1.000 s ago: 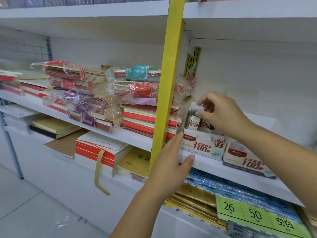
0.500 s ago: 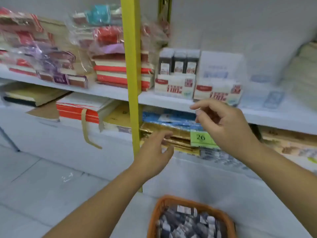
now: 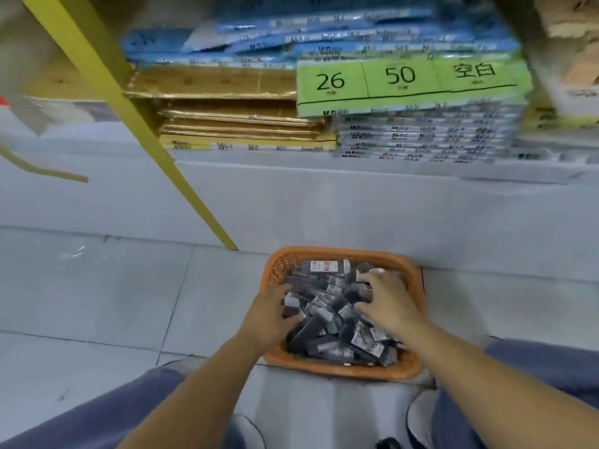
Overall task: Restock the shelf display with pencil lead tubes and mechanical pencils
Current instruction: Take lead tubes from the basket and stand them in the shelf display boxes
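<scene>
As left hand (image 3: 270, 315) fingers curl down into the pencil lead tubes (image 3: 327, 315), motion blur hides whether they actually pinch one; cannot tell. Right hand (image 3: 387, 304) fingers spread, slightly bent, resting on top of the tubes, thumb apart. Tubes lie heaped in an orange basket (image 3: 343, 371) on the pale tiled floor (image 3: 97, 286), just in front of the white shelf base (image 3: 324, 202). Yellow upright (image 3: 136, 111) slants down to the floor at left. Bottom shelf holds gold packs (image 3: 240, 121), blue packs (image 3: 324, 37) and a green-labelled stack (image 3: 411, 82). Blue trouser knees (image 3: 97, 416) flank the basket.
</scene>
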